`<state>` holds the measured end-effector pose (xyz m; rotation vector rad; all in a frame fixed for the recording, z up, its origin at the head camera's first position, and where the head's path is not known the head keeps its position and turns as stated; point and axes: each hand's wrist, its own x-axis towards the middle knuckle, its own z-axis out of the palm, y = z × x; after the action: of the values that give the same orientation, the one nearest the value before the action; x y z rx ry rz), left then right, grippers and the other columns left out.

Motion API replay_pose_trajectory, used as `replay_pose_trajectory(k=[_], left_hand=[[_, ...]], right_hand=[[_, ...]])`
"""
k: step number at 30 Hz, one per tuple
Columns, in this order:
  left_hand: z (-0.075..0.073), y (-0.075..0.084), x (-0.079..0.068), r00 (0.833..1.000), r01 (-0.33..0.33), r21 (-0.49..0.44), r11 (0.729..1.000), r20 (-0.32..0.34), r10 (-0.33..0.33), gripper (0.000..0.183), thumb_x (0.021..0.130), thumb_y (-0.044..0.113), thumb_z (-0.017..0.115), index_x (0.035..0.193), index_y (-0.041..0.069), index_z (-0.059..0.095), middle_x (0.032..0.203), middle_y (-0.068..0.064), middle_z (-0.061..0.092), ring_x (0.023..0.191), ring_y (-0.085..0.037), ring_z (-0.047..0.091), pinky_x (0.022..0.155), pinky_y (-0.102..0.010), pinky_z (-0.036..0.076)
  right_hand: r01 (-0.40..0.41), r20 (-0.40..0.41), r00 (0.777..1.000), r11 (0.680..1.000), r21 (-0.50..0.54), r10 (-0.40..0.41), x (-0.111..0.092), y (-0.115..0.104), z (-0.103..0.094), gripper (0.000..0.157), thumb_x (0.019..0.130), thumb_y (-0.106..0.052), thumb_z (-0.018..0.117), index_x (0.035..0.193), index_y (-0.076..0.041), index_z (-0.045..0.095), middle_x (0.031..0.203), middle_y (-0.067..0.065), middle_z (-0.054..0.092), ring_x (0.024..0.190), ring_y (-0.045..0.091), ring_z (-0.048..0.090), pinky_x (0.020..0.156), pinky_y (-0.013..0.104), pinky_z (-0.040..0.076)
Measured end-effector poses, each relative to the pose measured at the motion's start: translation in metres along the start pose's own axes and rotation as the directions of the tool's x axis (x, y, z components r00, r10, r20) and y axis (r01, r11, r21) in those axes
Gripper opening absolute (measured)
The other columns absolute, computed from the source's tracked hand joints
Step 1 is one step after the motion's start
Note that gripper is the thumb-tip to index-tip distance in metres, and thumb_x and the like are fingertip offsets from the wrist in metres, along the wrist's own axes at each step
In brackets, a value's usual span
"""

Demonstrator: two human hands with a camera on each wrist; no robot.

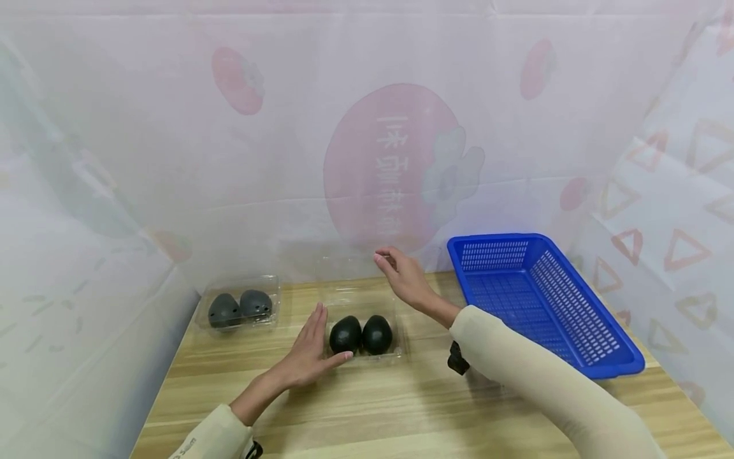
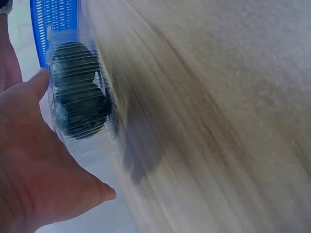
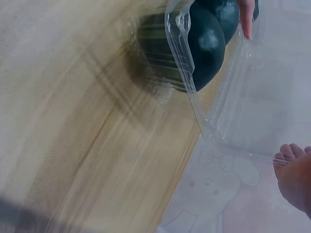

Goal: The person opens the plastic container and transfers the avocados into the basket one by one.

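Observation:
Two dark green avocados [image 1: 376,335] lie side by side in a clear plastic clamshell box [image 1: 399,319] on the table. The box's hinged lid [image 3: 265,104] is raised at the back. My right hand [image 1: 406,278] pinches the lid's upper edge between thumb and curled fingers. Along the box's left side lies my left hand [image 1: 309,350], its fingers straight and its thumb across the front near the left avocado. In the left wrist view the left hand [image 2: 43,160] appears beside the ribbed wall of the box, with the avocados [image 2: 77,92] showing through the plastic.
To the left stands another clear box [image 1: 275,296] holding two dark egg-shaped fruits [image 1: 255,305]. A blue plastic basket [image 1: 579,293] stands at the right, behind the right forearm. Printed cloth [image 1: 287,159] hangs behind the wooden table [image 1: 367,408] and at its sides.

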<state>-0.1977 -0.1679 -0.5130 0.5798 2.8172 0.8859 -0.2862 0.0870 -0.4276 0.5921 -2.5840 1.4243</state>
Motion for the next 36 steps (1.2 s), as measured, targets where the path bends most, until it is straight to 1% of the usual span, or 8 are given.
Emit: replay_pose_trajectory(k=[5, 10, 14, 18, 21, 24, 29, 36], left_hand=[[-0.003, 0.009, -0.002, 0.999, 0.026, 0.033, 0.999, 0.023, -0.027, 0.112, 0.088, 0.065, 0.056, 0.155, 0.002, -0.008, 0.162, -0.013, -0.017, 0.149, -0.033, -0.005, 0.118, -0.056, 0.008], [-0.006, 0.018, -0.005, 0.998, 0.043, 0.056, 0.997, 0.035, -0.045, 0.112, 0.089, 0.063, 0.058, 0.154, -0.001, -0.008, 0.161, -0.017, -0.017, 0.149, -0.037, -0.004, 0.118, -0.057, 0.009], [-0.003, 0.017, -0.007, 0.999, 0.033, 0.037, 0.999, 0.01, -0.033, 0.114, 0.088, 0.063, 0.06, 0.154, -0.001, -0.007, 0.161, -0.018, -0.015, 0.148, -0.041, 0.0, 0.116, -0.06, 0.011], [0.002, 0.014, -0.009, 1.0, 0.024, 0.041, 0.999, -0.009, -0.024, 0.117, 0.086, 0.068, 0.058, 0.154, 0.0, -0.008, 0.161, -0.018, -0.015, 0.148, -0.041, 0.001, 0.116, -0.06, 0.013], [0.004, 0.013, -0.011, 0.999, 0.038, 0.061, 0.997, 0.009, -0.039, 0.117, 0.085, 0.071, 0.055, 0.154, 0.002, -0.01, 0.161, -0.015, -0.019, 0.149, -0.037, -0.002, 0.117, -0.057, 0.012], [0.003, 0.016, -0.013, 0.999, 0.033, 0.053, 0.998, 0.007, -0.033, 0.115, 0.087, 0.066, 0.059, 0.154, -0.001, -0.007, 0.161, -0.016, -0.018, 0.149, -0.038, -0.001, 0.116, -0.059, 0.013], [-0.003, 0.023, -0.018, 0.999, 0.034, 0.059, 0.998, 0.014, -0.035, 0.112, 0.088, 0.059, 0.062, 0.154, -0.004, -0.003, 0.161, -0.018, -0.016, 0.148, -0.039, 0.002, 0.116, -0.059, 0.013], [-0.002, 0.023, -0.021, 0.999, 0.025, 0.068, 0.997, 0.027, -0.027, 0.113, 0.088, 0.063, 0.059, 0.154, -0.004, -0.004, 0.16, -0.018, -0.018, 0.149, -0.037, 0.0, 0.117, -0.057, 0.014]], right_hand=[[-0.039, 0.0, 0.999, 0.999, 0.03, 0.039, 0.006, 0.003, 0.002, 0.041, 0.106, -0.037, 0.04, 0.136, -0.013, 0.052, 0.133, 0.008, 0.061, 0.124, 0.022, 0.056, 0.103, 0.043, 0.045], [-0.052, -0.003, 0.999, 0.996, 0.078, 0.053, 0.011, 0.006, 0.005, 0.041, 0.107, -0.035, 0.038, 0.137, -0.01, 0.049, 0.131, 0.011, 0.062, 0.123, 0.023, 0.058, 0.103, 0.045, 0.044], [-0.076, -0.002, 0.997, 0.992, 0.103, 0.077, 0.015, 0.009, 0.007, 0.042, 0.107, -0.035, 0.036, 0.138, -0.01, 0.047, 0.131, 0.014, 0.061, 0.122, 0.024, 0.058, 0.102, 0.046, 0.045], [-0.09, 0.009, 0.996, 0.985, 0.149, 0.09, 0.018, 0.013, 0.01, 0.041, 0.108, -0.029, 0.035, 0.142, -0.007, 0.043, 0.133, 0.019, 0.058, 0.122, 0.028, 0.058, 0.1, 0.046, 0.047], [-0.098, 0.013, 0.995, 0.976, 0.193, 0.097, 0.021, 0.016, 0.012, 0.042, 0.108, -0.023, 0.034, 0.146, -0.004, 0.038, 0.133, 0.024, 0.056, 0.121, 0.032, 0.058, 0.098, 0.048, 0.048], [-0.107, 0.002, 0.994, 0.97, 0.219, 0.109, 0.023, 0.023, 0.015, 0.044, 0.108, -0.018, 0.033, 0.149, -0.002, 0.033, 0.133, 0.028, 0.054, 0.12, 0.035, 0.058, 0.096, 0.05, 0.049], [-0.14, -0.013, 0.99, 0.977, 0.161, 0.144, 0.023, 0.031, 0.018, 0.044, 0.109, -0.018, 0.032, 0.148, 0.002, 0.032, 0.13, 0.028, 0.057, 0.116, 0.037, 0.06, 0.091, 0.047, 0.053], [-0.178, -0.012, 0.984, 0.982, -0.056, 0.178, 0.02, 0.038, 0.021, 0.046, 0.107, -0.015, 0.033, 0.147, 0.008, 0.033, 0.121, 0.021, 0.066, 0.104, 0.032, 0.068, 0.086, 0.038, 0.056]])
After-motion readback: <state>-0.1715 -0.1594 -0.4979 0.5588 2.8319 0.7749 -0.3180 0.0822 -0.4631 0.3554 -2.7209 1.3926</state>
